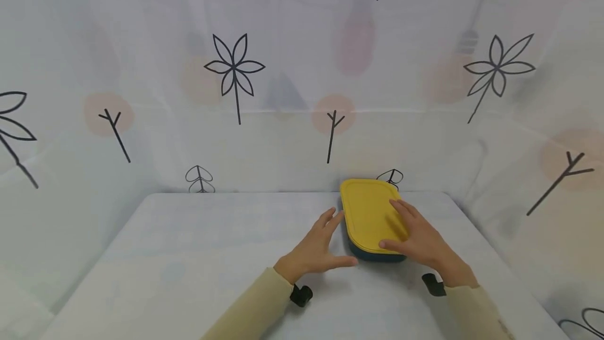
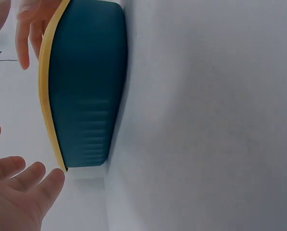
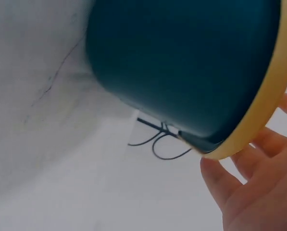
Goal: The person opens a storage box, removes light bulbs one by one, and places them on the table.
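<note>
At the far edge of the bench (image 1: 189,256), right of the middle and toward the far right corner: a teal food container (image 2: 88,82) with rounded corners and a ribbed side, covered by a yellow lid (image 1: 368,214). Placed lengthwise from the far edge toward the near edge. Just beside the left long side of the lid, the left grip (image 1: 315,248), released, with fingers extended and thumb spread apart. Cannot tell whether touching the lid rim with a fingertip. Over the right side of the lid, toward the near end, the right grip (image 1: 420,236), also released, with fingers and thumb spread; in the right wrist view, with a fingertip right at the rim. Around both forearms, pale sleeves (image 1: 252,306). Behind the far edge, a white backdrop (image 1: 288,146) with plant outlines.
</note>
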`<act>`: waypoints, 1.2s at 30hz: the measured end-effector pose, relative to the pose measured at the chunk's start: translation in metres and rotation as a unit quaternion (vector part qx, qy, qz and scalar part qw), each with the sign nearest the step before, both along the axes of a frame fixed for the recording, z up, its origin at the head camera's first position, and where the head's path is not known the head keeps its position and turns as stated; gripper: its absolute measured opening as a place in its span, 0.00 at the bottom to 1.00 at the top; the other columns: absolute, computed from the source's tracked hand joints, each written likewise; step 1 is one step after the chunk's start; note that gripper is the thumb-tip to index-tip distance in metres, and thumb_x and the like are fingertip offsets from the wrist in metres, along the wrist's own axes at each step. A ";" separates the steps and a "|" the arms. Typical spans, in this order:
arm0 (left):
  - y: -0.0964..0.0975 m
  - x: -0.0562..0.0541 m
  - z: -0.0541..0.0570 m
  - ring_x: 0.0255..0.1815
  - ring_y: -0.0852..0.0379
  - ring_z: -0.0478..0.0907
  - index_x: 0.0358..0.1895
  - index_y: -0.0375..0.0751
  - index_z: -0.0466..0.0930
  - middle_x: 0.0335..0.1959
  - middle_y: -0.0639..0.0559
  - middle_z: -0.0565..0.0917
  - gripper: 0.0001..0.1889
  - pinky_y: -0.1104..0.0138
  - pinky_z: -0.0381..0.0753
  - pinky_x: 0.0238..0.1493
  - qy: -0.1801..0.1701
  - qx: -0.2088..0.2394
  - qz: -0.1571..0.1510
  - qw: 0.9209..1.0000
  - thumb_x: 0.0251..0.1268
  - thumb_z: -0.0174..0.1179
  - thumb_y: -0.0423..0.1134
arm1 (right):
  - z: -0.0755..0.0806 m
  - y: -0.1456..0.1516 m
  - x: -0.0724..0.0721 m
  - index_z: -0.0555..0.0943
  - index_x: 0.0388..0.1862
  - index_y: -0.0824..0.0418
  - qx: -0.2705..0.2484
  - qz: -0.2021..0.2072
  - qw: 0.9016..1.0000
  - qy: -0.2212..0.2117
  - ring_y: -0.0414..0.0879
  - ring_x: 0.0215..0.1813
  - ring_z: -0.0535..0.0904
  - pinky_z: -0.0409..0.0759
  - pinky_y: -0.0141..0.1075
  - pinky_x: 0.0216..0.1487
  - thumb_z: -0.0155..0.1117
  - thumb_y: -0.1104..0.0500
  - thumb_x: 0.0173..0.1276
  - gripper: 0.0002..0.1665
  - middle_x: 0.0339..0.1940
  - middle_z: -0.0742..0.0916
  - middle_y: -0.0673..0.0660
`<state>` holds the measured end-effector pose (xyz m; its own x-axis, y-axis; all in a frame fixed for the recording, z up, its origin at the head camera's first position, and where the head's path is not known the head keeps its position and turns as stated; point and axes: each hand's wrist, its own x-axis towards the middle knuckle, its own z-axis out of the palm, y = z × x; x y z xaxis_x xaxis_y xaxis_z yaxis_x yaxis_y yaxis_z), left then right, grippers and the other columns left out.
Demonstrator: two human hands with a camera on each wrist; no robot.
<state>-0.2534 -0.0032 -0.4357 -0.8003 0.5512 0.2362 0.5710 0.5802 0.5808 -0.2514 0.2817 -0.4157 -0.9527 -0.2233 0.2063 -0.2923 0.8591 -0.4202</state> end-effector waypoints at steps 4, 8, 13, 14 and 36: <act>0.009 -0.002 -0.004 0.74 0.51 0.52 0.77 0.57 0.43 0.77 0.50 0.45 0.56 0.54 0.67 0.65 -0.018 -0.005 0.011 1.000 0.48 0.62 0.71 | -0.006 0.007 -0.003 0.46 0.78 0.49 -0.028 0.009 0.999 -0.025 0.66 0.68 0.59 0.62 0.68 0.59 0.69 0.30 0.50 0.65 0.75 0.56 0.65; 0.016 -0.004 -0.006 0.74 0.50 0.52 0.77 0.57 0.43 0.77 0.50 0.46 0.56 0.55 0.66 0.66 -0.024 -0.006 0.017 1.000 0.48 0.61 0.72 | -0.015 0.016 -0.007 0.46 0.78 0.52 -0.045 0.014 0.998 -0.028 0.66 0.69 0.57 0.60 0.67 0.60 0.71 0.32 0.49 0.67 0.75 0.55 0.65; 0.025 -0.008 -0.008 0.73 0.50 0.55 0.77 0.53 0.45 0.76 0.47 0.49 0.55 0.56 0.65 0.66 -0.030 0.015 0.023 0.999 0.48 0.62 0.71 | -0.018 0.023 -0.011 0.45 0.78 0.55 -0.050 0.017 0.998 -0.023 0.70 0.70 0.54 0.58 0.69 0.60 0.73 0.35 0.48 0.69 0.76 0.50 0.66; 0.027 -0.008 -0.009 0.72 0.50 0.56 0.77 0.53 0.45 0.76 0.47 0.49 0.55 0.56 0.65 0.66 -0.031 0.017 0.023 0.999 0.49 0.62 0.70 | -0.018 0.024 -0.012 0.44 0.78 0.56 -0.052 0.016 0.998 -0.028 0.70 0.70 0.53 0.58 0.69 0.60 0.74 0.35 0.48 0.69 0.76 0.49 0.66; 0.049 -0.015 -0.015 0.73 0.54 0.54 0.76 0.42 0.44 0.75 0.47 0.52 0.58 0.61 0.60 0.69 -0.107 0.049 0.080 0.990 0.48 0.65 0.67 | -0.019 0.040 -0.012 0.47 0.74 0.72 -0.047 -0.002 0.994 -0.097 0.69 0.69 0.58 0.61 0.64 0.62 0.72 0.35 0.49 0.70 0.71 0.60 0.75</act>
